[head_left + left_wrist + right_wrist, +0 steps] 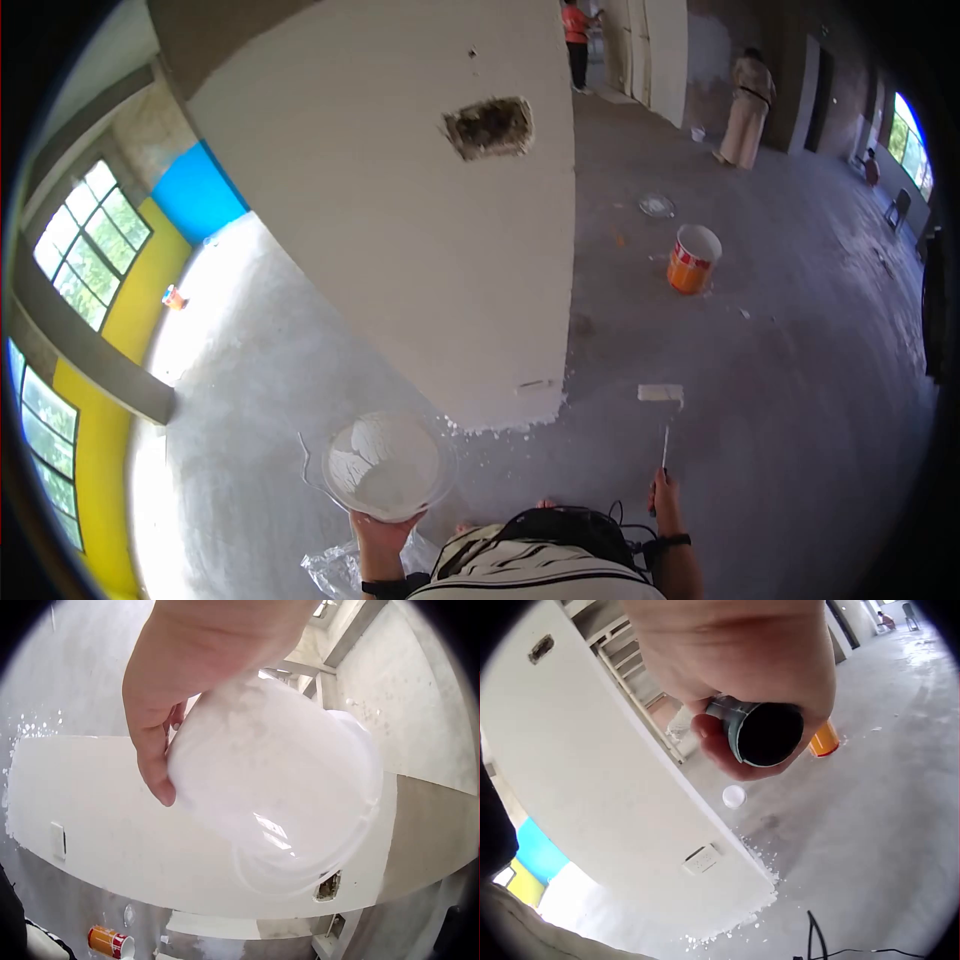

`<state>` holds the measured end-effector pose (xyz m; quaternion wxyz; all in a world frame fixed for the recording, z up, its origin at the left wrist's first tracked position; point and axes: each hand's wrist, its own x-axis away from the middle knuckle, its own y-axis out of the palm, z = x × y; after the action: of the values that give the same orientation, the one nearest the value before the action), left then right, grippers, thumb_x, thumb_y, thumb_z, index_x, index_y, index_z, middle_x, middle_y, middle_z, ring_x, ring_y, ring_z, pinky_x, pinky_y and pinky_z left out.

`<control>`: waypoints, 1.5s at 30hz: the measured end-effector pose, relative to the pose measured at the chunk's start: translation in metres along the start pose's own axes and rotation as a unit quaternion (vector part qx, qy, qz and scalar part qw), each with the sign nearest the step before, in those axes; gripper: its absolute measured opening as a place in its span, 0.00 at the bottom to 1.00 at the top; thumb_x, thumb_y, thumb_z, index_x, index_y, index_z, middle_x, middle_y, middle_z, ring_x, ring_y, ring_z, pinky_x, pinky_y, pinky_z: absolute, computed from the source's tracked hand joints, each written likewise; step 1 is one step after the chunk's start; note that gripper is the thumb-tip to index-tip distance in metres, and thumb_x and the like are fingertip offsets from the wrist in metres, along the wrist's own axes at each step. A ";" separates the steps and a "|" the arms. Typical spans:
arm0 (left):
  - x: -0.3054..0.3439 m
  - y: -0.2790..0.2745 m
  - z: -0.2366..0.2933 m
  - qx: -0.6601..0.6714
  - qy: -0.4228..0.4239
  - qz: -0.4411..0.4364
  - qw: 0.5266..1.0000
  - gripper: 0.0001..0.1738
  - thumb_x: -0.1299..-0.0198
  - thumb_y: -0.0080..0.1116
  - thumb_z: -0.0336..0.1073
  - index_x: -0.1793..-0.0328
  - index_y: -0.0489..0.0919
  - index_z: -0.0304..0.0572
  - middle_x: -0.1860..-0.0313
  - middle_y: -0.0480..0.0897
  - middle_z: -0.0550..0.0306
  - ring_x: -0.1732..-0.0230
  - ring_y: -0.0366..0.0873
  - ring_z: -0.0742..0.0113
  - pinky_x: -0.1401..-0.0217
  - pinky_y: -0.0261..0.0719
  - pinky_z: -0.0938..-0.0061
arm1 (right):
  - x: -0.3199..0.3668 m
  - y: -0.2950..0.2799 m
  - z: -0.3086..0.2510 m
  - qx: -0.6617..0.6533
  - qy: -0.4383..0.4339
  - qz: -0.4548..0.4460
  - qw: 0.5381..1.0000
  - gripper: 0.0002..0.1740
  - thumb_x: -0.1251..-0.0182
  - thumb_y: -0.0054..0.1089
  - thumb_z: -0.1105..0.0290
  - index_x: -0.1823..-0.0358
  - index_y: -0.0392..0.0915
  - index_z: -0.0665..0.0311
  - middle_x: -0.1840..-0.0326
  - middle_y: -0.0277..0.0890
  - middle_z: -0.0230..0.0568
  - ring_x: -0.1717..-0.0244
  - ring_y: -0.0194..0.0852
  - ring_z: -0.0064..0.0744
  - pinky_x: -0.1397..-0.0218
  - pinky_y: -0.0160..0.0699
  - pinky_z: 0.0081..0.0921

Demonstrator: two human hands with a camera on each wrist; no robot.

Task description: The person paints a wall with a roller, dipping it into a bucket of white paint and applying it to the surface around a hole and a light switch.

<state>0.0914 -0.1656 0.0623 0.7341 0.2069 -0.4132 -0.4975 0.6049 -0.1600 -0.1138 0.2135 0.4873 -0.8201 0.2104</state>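
Observation:
My left hand (388, 535) grips a round tub (385, 468) of white paste from below, low in the head view. In the left wrist view the fingers of that hand (187, 682) curl at the edge of the pale tub (277, 772). On the other side, my right hand (668, 495) is wrapped round the handle of a paint roller (661, 393), whose white head points away from me. The right wrist view shows the hand (742, 667) closed around the dark handle end (770, 735); the roller head is hidden there.
A white-coated wall (400, 220) with a rough hole (490, 128) stands ahead. An orange bucket (690, 262) and a round lid (657, 205) are on the floor to the right. Two people (750, 108) (577, 40) stand farther back; a plastic bag (335, 570) lies by my left arm.

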 end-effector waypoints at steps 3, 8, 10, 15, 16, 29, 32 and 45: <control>0.009 0.012 0.000 0.045 -0.006 0.002 0.999 0.44 0.38 0.36 0.72 0.26 0.65 0.51 0.31 0.72 0.47 0.36 0.74 0.37 0.45 0.78 0.35 | -0.010 0.002 -0.018 -0.044 -0.022 -0.020 0.999 0.26 0.24 0.47 0.46 0.75 0.65 0.58 0.89 0.59 0.30 0.93 0.57 0.23 0.91 0.57 0.26; 0.010 -0.018 -0.015 -0.389 0.225 -0.018 0.893 0.41 0.39 0.39 0.70 0.26 0.66 0.56 0.28 0.68 0.51 0.30 0.67 0.42 0.39 0.71 0.36 | -0.007 0.018 -0.066 -0.107 -0.033 -0.050 0.992 0.24 0.25 0.47 0.45 0.70 0.65 0.59 0.87 0.60 0.30 0.91 0.58 0.23 0.89 0.60 0.25; 0.017 -0.014 -0.012 -0.224 0.151 -0.025 0.962 0.41 0.39 0.39 0.70 0.26 0.65 0.56 0.28 0.68 0.52 0.29 0.66 0.42 0.38 0.68 0.34 | -0.012 0.030 -0.094 -0.090 -0.066 -0.082 0.990 0.24 0.25 0.48 0.45 0.69 0.66 0.59 0.86 0.61 0.30 0.91 0.59 0.22 0.88 0.60 0.24; 0.047 -0.010 -0.005 -0.004 0.060 -0.021 0.998 0.40 0.39 0.38 0.69 0.25 0.65 0.58 0.27 0.68 0.54 0.27 0.63 0.41 0.36 0.62 0.30 | -0.010 0.081 -0.216 0.014 -0.219 -0.209 0.953 0.22 0.22 0.44 0.50 0.68 0.67 0.60 0.85 0.62 0.28 0.90 0.58 0.19 0.87 0.60 0.21; 0.055 -0.015 -0.005 -0.007 0.069 -0.018 0.997 0.40 0.39 0.38 0.69 0.25 0.65 0.58 0.27 0.68 0.55 0.27 0.63 0.41 0.37 0.62 0.29 | -0.011 0.094 -0.240 0.018 -0.263 -0.242 0.934 0.21 0.23 0.47 0.50 0.68 0.67 0.59 0.85 0.62 0.28 0.90 0.59 0.19 0.86 0.60 0.21; 0.107 -0.071 -0.006 0.067 0.118 0.080 0.988 0.39 0.40 0.50 0.63 0.26 0.63 0.56 0.30 0.69 0.54 0.30 0.65 0.47 0.42 0.67 0.32 | -0.033 0.230 -0.287 -0.013 -0.240 -0.212 0.947 0.24 0.24 0.46 0.46 0.69 0.67 0.60 0.85 0.63 0.30 0.91 0.59 0.21 0.88 0.63 0.23; 0.110 -0.054 -0.010 -0.053 0.172 0.149 0.972 0.41 0.39 0.40 0.69 0.25 0.62 0.58 0.29 0.67 0.53 0.28 0.63 0.41 0.41 0.69 0.32 | -0.043 0.223 -0.246 0.039 -0.199 -0.182 0.962 0.25 0.24 0.46 0.46 0.70 0.67 0.60 0.86 0.62 0.30 0.91 0.59 0.22 0.89 0.63 0.25; 0.089 -0.065 -0.005 0.116 0.046 -0.001 0.992 0.42 0.43 0.59 0.57 0.25 0.58 0.56 0.28 0.66 0.51 0.29 0.65 0.45 0.42 0.71 0.32 | 0.004 0.101 -0.170 0.047 -0.090 -0.222 0.970 0.24 0.24 0.48 0.48 0.71 0.68 0.60 0.87 0.63 0.29 0.92 0.58 0.22 0.88 0.61 0.24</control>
<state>0.0737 -0.2734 0.0486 0.7230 0.3141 -0.4336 -0.4365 0.5380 -0.0249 0.0139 0.1570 0.6839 -0.6961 0.1517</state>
